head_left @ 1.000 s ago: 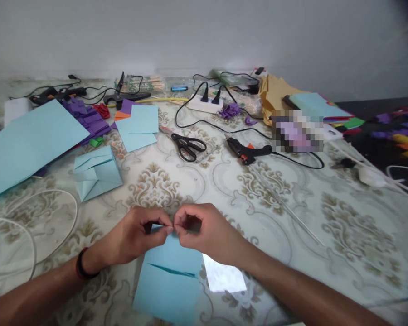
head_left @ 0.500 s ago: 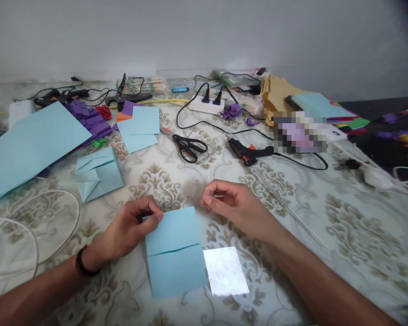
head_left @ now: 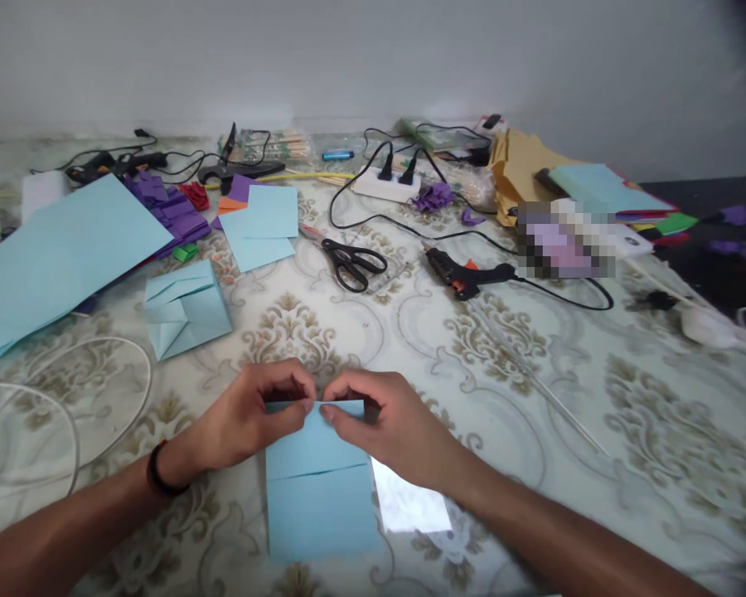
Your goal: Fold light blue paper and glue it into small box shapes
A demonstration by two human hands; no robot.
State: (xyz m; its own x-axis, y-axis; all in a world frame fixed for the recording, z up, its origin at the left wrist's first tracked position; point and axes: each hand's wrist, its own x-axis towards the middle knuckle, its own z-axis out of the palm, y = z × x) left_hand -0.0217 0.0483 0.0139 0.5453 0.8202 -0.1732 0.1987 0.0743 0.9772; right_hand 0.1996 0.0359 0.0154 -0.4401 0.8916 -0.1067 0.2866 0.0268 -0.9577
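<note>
A light blue folded paper (head_left: 320,497) lies on the patterned tablecloth (head_left: 535,414) close in front of me, with a crease running across its middle. My left hand (head_left: 254,419) pinches the paper's far edge at its left part. My right hand (head_left: 379,423) pinches the same far edge beside it, fingertips almost meeting those of the left. Both hands are closed on the paper. A bright patch of light (head_left: 410,506) falls on the cloth at the paper's right side.
Farther back lie black scissors (head_left: 351,264), a black glue gun (head_left: 466,275) with its cord, a white power strip (head_left: 385,184), light blue sheets (head_left: 55,261), a folded blue piece (head_left: 186,308), purple papers (head_left: 167,207) and a thin stick (head_left: 547,398). White wire loops (head_left: 68,398) lie at left.
My right hand, which had let go and lifted off to the right, has come back to the paper's far edge. The paper now lies flatter and straighter before me.
</note>
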